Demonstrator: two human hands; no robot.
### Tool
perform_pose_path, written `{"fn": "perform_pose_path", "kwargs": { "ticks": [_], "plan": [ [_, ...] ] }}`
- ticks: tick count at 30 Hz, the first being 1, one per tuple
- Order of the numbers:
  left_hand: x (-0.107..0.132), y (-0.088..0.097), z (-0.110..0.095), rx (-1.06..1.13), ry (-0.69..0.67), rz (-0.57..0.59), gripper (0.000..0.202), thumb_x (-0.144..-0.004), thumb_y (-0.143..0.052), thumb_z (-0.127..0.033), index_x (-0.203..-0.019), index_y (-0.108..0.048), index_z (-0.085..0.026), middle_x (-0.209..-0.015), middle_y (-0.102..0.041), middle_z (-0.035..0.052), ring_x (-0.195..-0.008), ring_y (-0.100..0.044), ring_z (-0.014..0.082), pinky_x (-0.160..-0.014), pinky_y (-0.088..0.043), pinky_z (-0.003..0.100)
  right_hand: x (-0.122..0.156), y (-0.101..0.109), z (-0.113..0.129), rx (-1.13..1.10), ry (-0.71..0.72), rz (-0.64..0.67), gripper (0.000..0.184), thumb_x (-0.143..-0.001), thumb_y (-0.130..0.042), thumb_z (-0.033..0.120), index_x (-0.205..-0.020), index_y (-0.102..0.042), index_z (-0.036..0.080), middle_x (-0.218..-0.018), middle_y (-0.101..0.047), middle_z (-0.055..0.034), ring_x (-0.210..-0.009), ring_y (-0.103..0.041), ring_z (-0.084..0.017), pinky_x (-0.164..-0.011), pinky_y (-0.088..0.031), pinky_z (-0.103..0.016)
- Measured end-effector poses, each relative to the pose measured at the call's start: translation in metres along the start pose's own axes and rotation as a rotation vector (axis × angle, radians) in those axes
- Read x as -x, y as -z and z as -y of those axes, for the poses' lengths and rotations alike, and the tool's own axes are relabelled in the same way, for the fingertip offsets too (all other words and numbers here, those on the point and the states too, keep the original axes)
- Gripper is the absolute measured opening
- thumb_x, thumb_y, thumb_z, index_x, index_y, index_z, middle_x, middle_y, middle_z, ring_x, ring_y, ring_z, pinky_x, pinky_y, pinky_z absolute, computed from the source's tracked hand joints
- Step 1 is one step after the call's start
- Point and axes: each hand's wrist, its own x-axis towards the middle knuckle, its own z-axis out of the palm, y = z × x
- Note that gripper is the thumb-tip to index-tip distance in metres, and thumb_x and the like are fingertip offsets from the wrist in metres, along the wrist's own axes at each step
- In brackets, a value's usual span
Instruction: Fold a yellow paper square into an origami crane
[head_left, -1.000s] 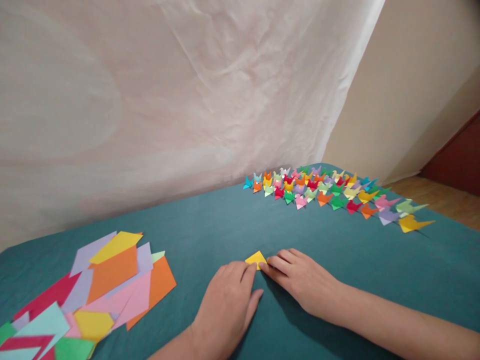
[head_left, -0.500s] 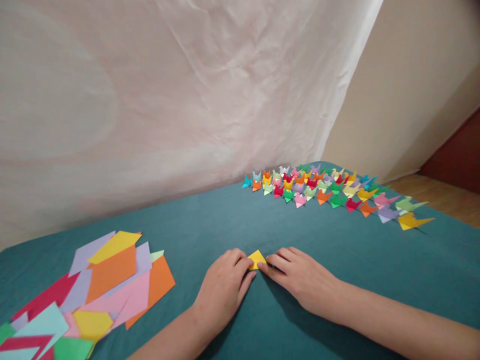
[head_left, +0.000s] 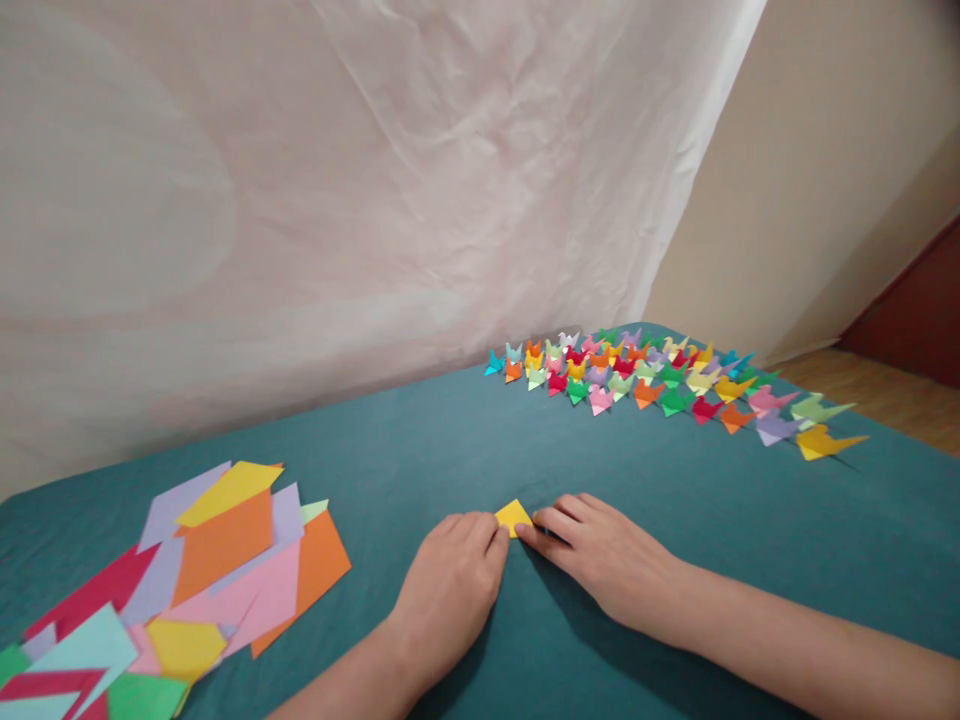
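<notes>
Centrally, near the person's edge of the teal cloth, lies a small yellow folded paper. Only a pointed, diamond-like tip of it shows, flat on the cloth and bright yellow, with crisp straight edges and its corner aimed toward twelve o'clock. The rest is hidden under fingertips, so its full outline cannot be told.

The left hand comes in from seven o'clock, palm down with the knuckles slightly bent. Its fingertips press on the paper's left edge. It does not close around anything; it only bears down.

The right hand comes in from four o'clock, also palm down, with its fingers stretched toward nine o'clock. Their tips rest on the paper's right edge. This hand likewise lies flat and spread rather than clasped. The two sets of fingertips nearly meet over the paper.

At about eight o'clock from the hands, well apart, is a loose heap of flat coloured sheets in orange, pink, lilac, yellow, red, green and pale blue, overlapping one another. At about one o'clock, farther off, finished folded paper figures stand in rows in many colours. A creased white sheet hangs behind the table.
</notes>
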Motion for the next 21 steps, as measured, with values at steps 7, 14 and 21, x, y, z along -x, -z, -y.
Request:
{"fn": "perform_pose_path", "kwargs": {
  "ticks": [7,14,21],
  "plan": [
    [-0.0008,0.0028,-0.0021,-0.070,-0.064,0.061,0.022,-0.085,-0.047,-0.006,-0.102,-0.060,-0.011,-0.090,-0.060,0.0067,-0.082,-0.057,0.0220,-0.075,-0.051,0.037,-0.0005,0.0014,0.0009,-0.008,-0.012,0.016,0.035,-0.089,-0.048,0.017,-0.124,-0.048,0.015,-0.097,-0.056,-0.0068,-0.087,-0.048,-0.021,-0.071,-0.038,-0.036],
    [-0.0009,0.0031,-0.0052,-0.133,-0.089,0.075,0.024,-0.085,-0.046,-0.005,-0.104,-0.060,-0.009,-0.089,-0.060,0.0078,-0.082,-0.057,0.0224,-0.072,-0.051,0.036,-0.0013,0.0020,0.0012,-0.003,-0.015,0.022,0.034,-0.089,-0.049,0.017,-0.123,-0.048,0.016,-0.097,-0.056,-0.0062,-0.086,-0.047,-0.021,-0.071,-0.038,-0.035],
    [-0.0016,0.0058,-0.0085,-0.151,-0.098,0.130,0.026,-0.084,-0.047,-0.006,-0.107,-0.059,-0.008,-0.091,-0.059,0.0096,-0.084,-0.055,0.0234,-0.072,-0.050,0.035,-0.0016,-0.0013,0.0004,0.002,-0.015,0.012,0.033,-0.088,-0.051,0.019,-0.121,-0.049,0.016,-0.096,-0.056,-0.0060,-0.084,-0.047,-0.021,-0.068,-0.037,-0.035]
  ]
}}
